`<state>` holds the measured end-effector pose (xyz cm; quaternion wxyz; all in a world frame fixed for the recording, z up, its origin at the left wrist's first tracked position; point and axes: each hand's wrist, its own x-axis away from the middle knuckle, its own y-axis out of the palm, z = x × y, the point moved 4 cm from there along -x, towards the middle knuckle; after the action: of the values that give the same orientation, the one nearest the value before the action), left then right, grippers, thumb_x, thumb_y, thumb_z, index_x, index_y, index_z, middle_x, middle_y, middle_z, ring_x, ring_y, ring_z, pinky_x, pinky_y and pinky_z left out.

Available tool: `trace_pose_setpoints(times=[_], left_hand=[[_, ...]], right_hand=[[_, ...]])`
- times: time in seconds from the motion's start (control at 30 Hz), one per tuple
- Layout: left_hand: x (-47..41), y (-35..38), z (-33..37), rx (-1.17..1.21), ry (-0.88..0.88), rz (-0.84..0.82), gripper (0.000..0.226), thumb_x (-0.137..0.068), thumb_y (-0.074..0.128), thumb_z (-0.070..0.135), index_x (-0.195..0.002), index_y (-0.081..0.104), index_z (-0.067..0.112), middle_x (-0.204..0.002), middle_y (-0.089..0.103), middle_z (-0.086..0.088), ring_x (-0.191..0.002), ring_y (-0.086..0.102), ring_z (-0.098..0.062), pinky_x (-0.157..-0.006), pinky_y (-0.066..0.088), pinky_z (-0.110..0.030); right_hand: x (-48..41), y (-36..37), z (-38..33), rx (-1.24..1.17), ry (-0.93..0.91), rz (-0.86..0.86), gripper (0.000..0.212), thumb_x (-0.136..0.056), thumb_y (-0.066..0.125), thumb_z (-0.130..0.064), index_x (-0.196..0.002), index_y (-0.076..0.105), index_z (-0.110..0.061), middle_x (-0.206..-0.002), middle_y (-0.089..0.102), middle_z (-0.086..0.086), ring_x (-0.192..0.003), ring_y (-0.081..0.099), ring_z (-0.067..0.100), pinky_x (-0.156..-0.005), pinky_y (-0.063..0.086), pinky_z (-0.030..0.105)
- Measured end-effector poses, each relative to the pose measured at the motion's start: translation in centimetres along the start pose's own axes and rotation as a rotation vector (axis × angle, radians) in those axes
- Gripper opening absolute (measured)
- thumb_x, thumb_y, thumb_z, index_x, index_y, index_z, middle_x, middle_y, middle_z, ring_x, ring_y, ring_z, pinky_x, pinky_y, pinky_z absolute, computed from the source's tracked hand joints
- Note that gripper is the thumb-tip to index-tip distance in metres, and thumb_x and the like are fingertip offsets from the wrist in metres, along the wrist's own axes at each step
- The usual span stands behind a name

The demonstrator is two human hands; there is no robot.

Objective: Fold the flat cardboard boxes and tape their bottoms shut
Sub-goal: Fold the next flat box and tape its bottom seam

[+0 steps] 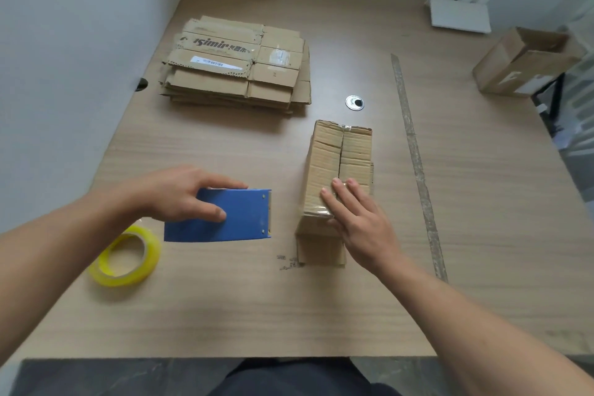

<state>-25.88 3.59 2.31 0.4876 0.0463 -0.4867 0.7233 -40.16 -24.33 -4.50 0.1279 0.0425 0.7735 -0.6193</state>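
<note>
Two hands: left hand is gripping one blue tape dispenser near the table's left edge; right hand, fingers straight, is pressing one corrugated folded box mid-table. One flat-box stack is lying far-left.

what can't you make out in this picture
All in the head view:
- Seam at the near end of the box: covered by the right hand.
- Tape inside the dispenser: hidden by its blue side and the left hand.
- Number of sheets in the stack: lower ones lie under the top ones.
- Print on the stack's white label: too small.
</note>
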Motion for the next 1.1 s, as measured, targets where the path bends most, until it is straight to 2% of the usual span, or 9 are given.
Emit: trace_pose_setpoints(times=[0.2, 0.3, 0.47, 0.57, 0.67, 0.73, 0.8, 1.03, 1.1], left_hand=[[-3.1, 1.3, 0.0, -0.143, -0.116, 0.071, 0.059, -0.084, 0.066, 0.051, -0.138, 0.044, 0.056, -0.133, 0.059, 0.005, -0.107, 0.054, -0.019, -0.094, 0.046, -0.035], [-4.6, 1.9, 1.2, -0.205, -0.142, 0.125, 0.061, -0.081, 0.063, 0.054, -0.139, 0.043, 0.055, -0.131, 0.059, 0.006, -0.096, 0.045, -0.016, -0.080, 0.041, -0.031], [-5.5, 2.3, 4.4, -0.299, -0.129, 0.211, 0.059, -0.073, 0.052, 0.050, -0.131, 0.043, 0.057, -0.112, 0.065, 0.008, -0.089, 0.047, -0.020, -0.077, 0.045, -0.035], [-5.2, 2.2, 6.5, -0.367, -0.147, 0.275, 0.053, -0.075, 0.051, 0.043, -0.127, 0.050, 0.051, -0.104, 0.064, 0.004, -0.086, 0.049, -0.024, -0.070, 0.034, -0.034], [-4.5, 2.6, 8.4, -0.408, -0.176, 0.310, 0.045, -0.080, 0.053, 0.036, -0.124, 0.056, 0.042, -0.099, 0.063, 0.002, -0.091, 0.056, -0.028, -0.066, 0.032, -0.032], [-4.0, 3.1, 9.6, -0.430, -0.205, 0.336, 0.035, -0.081, 0.053, 0.032, -0.115, 0.060, 0.034, -0.079, 0.051, 0.004, -0.082, 0.052, -0.028, -0.060, 0.029, -0.030], [-3.7, 3.5, 10.6, -0.454, -0.230, 0.354, 0.024, -0.081, 0.055, 0.031, -0.104, 0.060, 0.028, -0.071, 0.040, 0.005, -0.077, 0.048, -0.026, -0.059, 0.029, -0.030], [-2.9, 3.7, 12.0, -0.482, -0.260, 0.392, 0.022, -0.085, 0.054, 0.027, -0.106, 0.061, 0.025, -0.093, 0.057, 0.000, -0.079, 0.047, -0.025, -0.065, 0.033, -0.030], [-2.7, 3.6, 12.2, -0.501, -0.254, 0.399, 0.023, -0.086, 0.054, 0.026, -0.108, 0.062, 0.025, -0.089, 0.054, 0.000, -0.078, 0.047, -0.024, -0.065, 0.033, -0.031]], right_hand=[[0.0, -0.1, -0.2, -0.071, 0.049, -0.076, 0.053, -0.091, 0.070, -0.019, -0.141, 0.055, -0.016, -0.150, 0.046, 0.010, -0.142, 0.037, 0.038, -0.110, 0.040, 0.050], [0.0, 0.1, 0.0, -0.119, 0.084, -0.141, 0.053, -0.097, 0.063, -0.025, -0.147, 0.047, -0.021, -0.157, 0.036, 0.004, -0.149, 0.023, 0.030, -0.120, 0.026, 0.041], [-0.2, 0.0, 0.1, -0.166, 0.141, -0.209, 0.054, -0.099, 0.055, -0.039, -0.150, 0.039, -0.029, -0.159, 0.020, -0.009, -0.151, 0.008, 0.015, -0.121, 0.001, 0.022], [-0.5, -0.3, -0.1, -0.190, 0.179, -0.206, 0.050, -0.099, 0.055, -0.040, -0.147, 0.045, -0.029, -0.159, 0.029, -0.005, -0.152, 0.013, 0.018, -0.121, 0.006, 0.023], [-0.8, -0.5, -0.6, -0.205, 0.220, -0.212, 0.050, -0.099, 0.053, -0.044, -0.146, 0.048, -0.028, -0.159, 0.034, -0.001, -0.151, 0.016, 0.022, -0.121, 0.012, 0.030], [-1.0, -0.5, -1.0, -0.204, 0.248, -0.223, 0.051, -0.098, 0.052, -0.048, -0.146, 0.049, -0.028, -0.159, 0.034, -0.001, -0.152, 0.016, 0.021, -0.121, 0.014, 0.032], [-1.1, -0.6, -1.4, -0.213, 0.272, -0.219, 0.052, -0.098, 0.053, -0.049, -0.145, 0.050, -0.025, -0.159, 0.035, 0.001, -0.151, 0.017, 0.021, -0.121, 0.015, 0.033], [-1.5, -0.8, -1.8, -0.214, 0.316, -0.217, 0.053, -0.097, 0.054, -0.050, -0.142, 0.053, -0.024, -0.157, 0.037, 0.003, -0.151, 0.019, 0.023, -0.120, 0.023, 0.042], [-1.4, -0.9, -1.8, -0.209, 0.316, -0.217, 0.053, -0.096, 0.054, -0.050, -0.142, 0.053, -0.023, -0.157, 0.038, 0.004, -0.151, 0.020, 0.023, -0.119, 0.025, 0.043]])
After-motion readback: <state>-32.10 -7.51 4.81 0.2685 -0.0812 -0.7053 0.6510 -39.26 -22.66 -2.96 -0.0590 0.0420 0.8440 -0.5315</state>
